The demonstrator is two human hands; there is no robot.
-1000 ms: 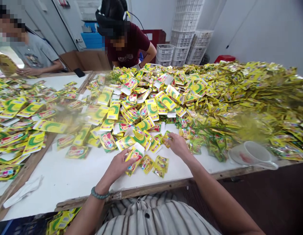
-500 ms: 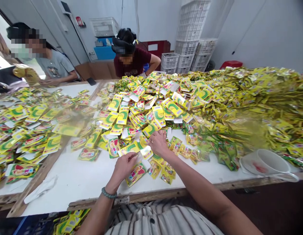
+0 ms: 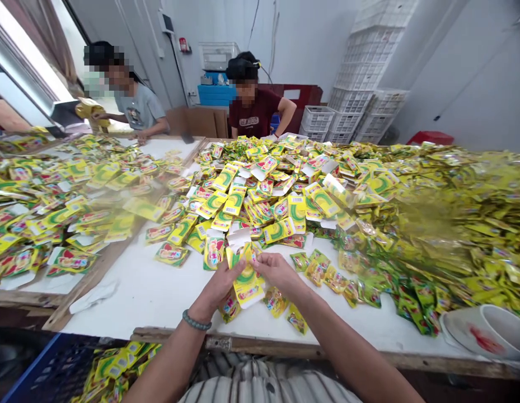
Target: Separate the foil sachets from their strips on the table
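Observation:
Between my hands stands a small yellow-and-green carton (image 3: 248, 292), its white top flap raised. My left hand (image 3: 221, 284) grips the carton's left side with the thumb across its front. My right hand (image 3: 280, 273) pinches at its upper right edge; whether a sachet is also in those fingers is hidden. Shiny small sachets (image 3: 276, 302) lie on the white tabletop (image 3: 137, 302) beside and below the carton. Just beyond my hands rises a heap of similar cartons (image 3: 234, 198), several with open white flaps.
A large mound of yellow sachets (image 3: 473, 224) covers the right side, with a white mug (image 3: 473, 333) at the front edge. More cartons (image 3: 66, 215) lie left of a wooden strip (image 3: 95, 268). A blue crate (image 3: 37, 364) holds cartons below. Two people sit across the table.
My hands have come together on one carton, now lifted and tilted up with its flap open. The view has swung, so the scene sits further right and lower.

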